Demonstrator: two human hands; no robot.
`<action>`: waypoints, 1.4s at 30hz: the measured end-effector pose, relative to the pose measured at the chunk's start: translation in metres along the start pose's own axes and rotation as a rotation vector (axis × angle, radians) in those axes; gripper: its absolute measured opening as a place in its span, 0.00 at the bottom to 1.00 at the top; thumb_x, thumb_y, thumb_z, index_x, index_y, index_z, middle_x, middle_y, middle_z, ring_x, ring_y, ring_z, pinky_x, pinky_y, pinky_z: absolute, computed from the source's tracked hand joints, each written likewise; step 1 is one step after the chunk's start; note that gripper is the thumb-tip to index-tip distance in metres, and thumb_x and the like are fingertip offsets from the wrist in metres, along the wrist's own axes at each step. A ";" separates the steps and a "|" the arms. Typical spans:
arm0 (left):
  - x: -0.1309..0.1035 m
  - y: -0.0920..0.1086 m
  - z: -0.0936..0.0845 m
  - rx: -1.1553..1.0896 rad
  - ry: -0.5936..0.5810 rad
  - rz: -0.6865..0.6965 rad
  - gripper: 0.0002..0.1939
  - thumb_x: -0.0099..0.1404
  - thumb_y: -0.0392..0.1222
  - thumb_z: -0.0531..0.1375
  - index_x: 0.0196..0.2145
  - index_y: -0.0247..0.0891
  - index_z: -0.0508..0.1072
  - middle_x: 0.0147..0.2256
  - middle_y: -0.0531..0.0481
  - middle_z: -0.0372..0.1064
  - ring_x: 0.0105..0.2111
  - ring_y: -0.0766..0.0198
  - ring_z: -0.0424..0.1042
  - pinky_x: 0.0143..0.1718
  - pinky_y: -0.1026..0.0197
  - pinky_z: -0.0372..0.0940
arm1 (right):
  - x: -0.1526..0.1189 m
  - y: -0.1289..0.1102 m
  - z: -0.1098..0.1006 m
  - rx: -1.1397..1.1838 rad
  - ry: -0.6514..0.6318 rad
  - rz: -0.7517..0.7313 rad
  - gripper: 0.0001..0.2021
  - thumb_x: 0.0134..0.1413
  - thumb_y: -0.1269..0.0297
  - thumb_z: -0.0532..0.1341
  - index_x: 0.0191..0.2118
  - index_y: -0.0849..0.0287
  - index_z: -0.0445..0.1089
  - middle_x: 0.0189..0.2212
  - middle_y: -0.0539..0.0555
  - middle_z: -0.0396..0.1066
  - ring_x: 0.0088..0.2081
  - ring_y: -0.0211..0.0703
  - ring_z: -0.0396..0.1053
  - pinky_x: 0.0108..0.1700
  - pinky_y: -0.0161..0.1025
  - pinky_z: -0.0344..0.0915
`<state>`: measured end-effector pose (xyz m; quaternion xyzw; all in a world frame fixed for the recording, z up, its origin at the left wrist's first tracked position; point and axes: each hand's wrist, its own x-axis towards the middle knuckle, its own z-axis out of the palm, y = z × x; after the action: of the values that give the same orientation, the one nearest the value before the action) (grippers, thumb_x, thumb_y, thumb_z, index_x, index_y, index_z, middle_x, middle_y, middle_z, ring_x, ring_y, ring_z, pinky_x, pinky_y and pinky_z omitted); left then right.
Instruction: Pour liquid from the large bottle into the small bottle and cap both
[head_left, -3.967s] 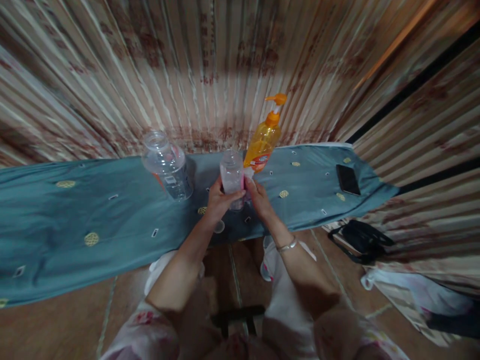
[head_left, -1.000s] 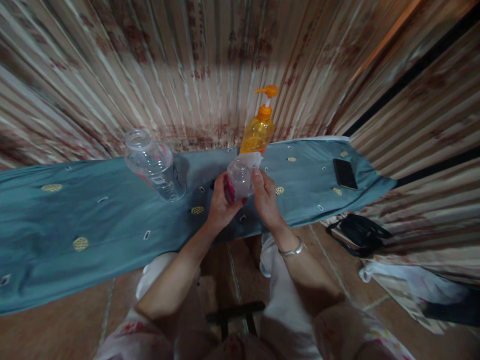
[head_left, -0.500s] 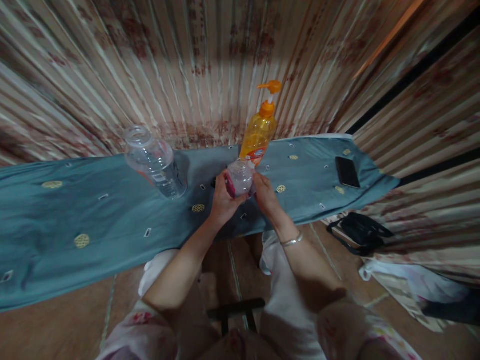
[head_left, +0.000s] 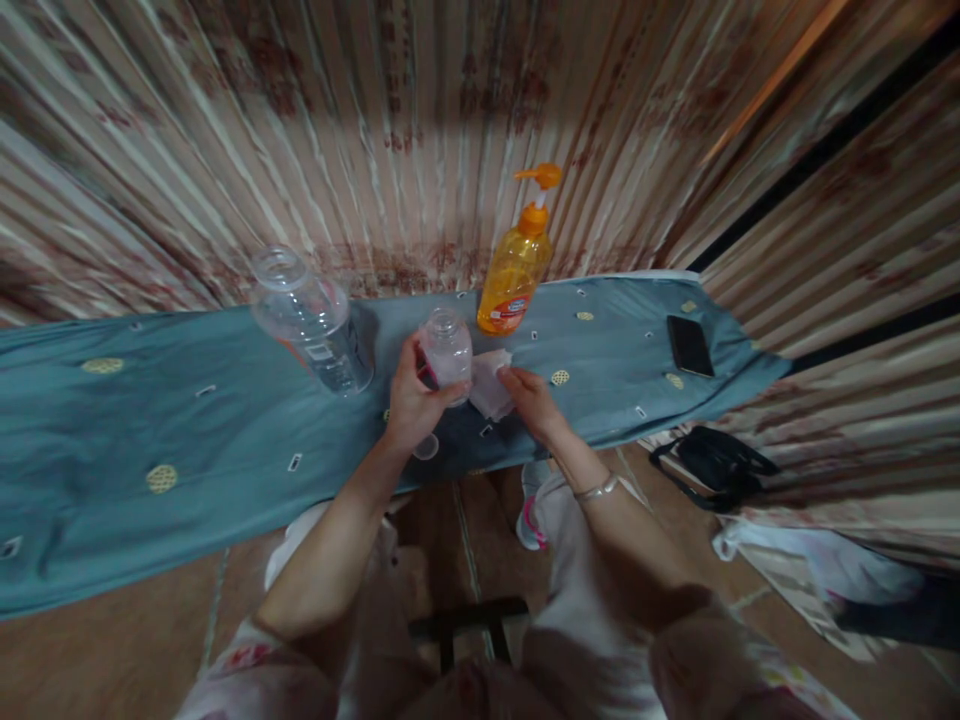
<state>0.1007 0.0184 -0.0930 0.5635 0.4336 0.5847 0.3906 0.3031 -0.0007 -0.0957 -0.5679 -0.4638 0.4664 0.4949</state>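
My left hand (head_left: pixel 417 396) is wrapped round a small clear plastic bottle (head_left: pixel 448 350) with an open neck and a pink patch on its side. Between the fingers of my right hand (head_left: pixel 531 398) is a folded white tissue (head_left: pixel 492 386), just right of the bottle. A round, clear cap or lid (head_left: pixel 426 447) lies on the cloth below my left hand. Behind the tissue stands an orange pump bottle (head_left: pixel 516 272) of yellow liquid. Farther left, a large clear plastic bottle (head_left: pixel 315 325) stands uncapped.
A teal patterned cloth (head_left: pixel 225 420) covers the narrow table. Toward its right end lies a black phone (head_left: pixel 690 346). Pleated curtains (head_left: pixel 420 130) hang behind. A black bag (head_left: pixel 716 465) sits on the floor at right.
My left hand has moved the small bottle left, away from the pump bottle. My right hand is now apart from it, with the tissue showing. The round cap has come into sight.
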 end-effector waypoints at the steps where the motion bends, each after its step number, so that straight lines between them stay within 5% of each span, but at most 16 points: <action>1: 0.000 0.000 -0.002 0.001 0.005 -0.003 0.44 0.44 0.46 0.83 0.57 0.42 0.71 0.55 0.43 0.78 0.58 0.43 0.79 0.57 0.45 0.76 | -0.001 0.000 0.000 -0.089 -0.004 -0.007 0.18 0.55 0.46 0.70 0.25 0.52 0.70 0.20 0.45 0.68 0.29 0.43 0.69 0.35 0.39 0.64; 5: 0.000 0.001 -0.010 -0.004 0.022 -0.016 0.45 0.43 0.46 0.83 0.56 0.41 0.72 0.55 0.43 0.79 0.56 0.44 0.80 0.58 0.43 0.76 | -0.002 -0.001 0.000 -0.441 -0.004 -0.038 0.04 0.60 0.62 0.67 0.37 0.55 0.78 0.31 0.53 0.81 0.38 0.50 0.78 0.44 0.41 0.68; 8: -0.001 0.003 -0.016 -0.008 0.036 -0.029 0.46 0.42 0.47 0.83 0.57 0.41 0.72 0.56 0.42 0.79 0.55 0.43 0.81 0.59 0.42 0.76 | -0.005 -0.001 0.001 -0.630 -0.003 -0.061 0.14 0.63 0.65 0.65 0.53 0.58 0.78 0.43 0.61 0.86 0.47 0.56 0.82 0.51 0.44 0.71; 12: -0.003 0.005 -0.025 -0.013 0.046 -0.053 0.47 0.41 0.47 0.83 0.57 0.41 0.72 0.57 0.41 0.79 0.56 0.42 0.81 0.58 0.41 0.77 | -0.009 -0.003 0.000 -0.774 -0.002 -0.108 0.25 0.63 0.64 0.67 0.64 0.62 0.72 0.56 0.71 0.83 0.58 0.63 0.79 0.61 0.53 0.71; 16: -0.007 0.007 -0.035 -0.013 0.055 -0.069 0.45 0.42 0.47 0.82 0.56 0.42 0.73 0.54 0.42 0.79 0.54 0.43 0.81 0.56 0.42 0.78 | -0.008 -0.013 0.007 -0.919 -0.021 -0.327 0.28 0.67 0.64 0.65 0.70 0.66 0.68 0.65 0.76 0.75 0.65 0.68 0.74 0.69 0.63 0.67; 21: -0.010 0.005 -0.044 -0.026 0.089 -0.079 0.45 0.43 0.47 0.82 0.57 0.44 0.71 0.54 0.43 0.79 0.52 0.45 0.82 0.54 0.44 0.79 | 0.016 -0.030 0.045 -1.089 -0.250 -0.453 0.27 0.72 0.71 0.57 0.73 0.66 0.64 0.67 0.73 0.73 0.67 0.61 0.71 0.71 0.56 0.66; 26: -0.009 0.001 -0.049 -0.041 0.122 -0.076 0.47 0.42 0.46 0.82 0.58 0.45 0.70 0.56 0.42 0.77 0.55 0.46 0.80 0.58 0.44 0.76 | 0.047 -0.035 0.085 -1.094 -0.435 -0.454 0.29 0.63 0.76 0.64 0.70 0.66 0.68 0.62 0.69 0.78 0.61 0.57 0.76 0.66 0.49 0.70; 30: -0.008 -0.002 -0.050 -0.055 0.127 -0.077 0.50 0.40 0.44 0.83 0.59 0.46 0.69 0.58 0.41 0.77 0.58 0.44 0.79 0.58 0.45 0.76 | 0.055 -0.027 0.098 -1.059 -0.499 -0.438 0.22 0.61 0.78 0.65 0.60 0.66 0.76 0.55 0.69 0.82 0.56 0.58 0.79 0.64 0.50 0.71; 35: -0.008 -0.004 -0.049 -0.055 0.122 -0.087 0.50 0.41 0.44 0.82 0.60 0.46 0.68 0.59 0.41 0.76 0.59 0.42 0.78 0.58 0.44 0.76 | 0.058 -0.015 0.092 -0.882 -0.385 -0.392 0.09 0.60 0.75 0.67 0.45 0.62 0.81 0.45 0.66 0.85 0.51 0.58 0.81 0.58 0.49 0.73; 42: -0.010 -0.006 -0.042 -0.030 0.110 -0.096 0.48 0.44 0.48 0.82 0.60 0.46 0.69 0.58 0.40 0.77 0.57 0.43 0.79 0.53 0.45 0.77 | 0.082 -0.041 0.068 -0.397 -0.114 -0.419 0.15 0.64 0.53 0.69 0.50 0.55 0.80 0.43 0.55 0.85 0.45 0.49 0.81 0.51 0.46 0.78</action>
<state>0.0596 0.0085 -0.1012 0.5031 0.4721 0.6019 0.4022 0.2443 0.0921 -0.0656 -0.5182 -0.6801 0.2854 0.4329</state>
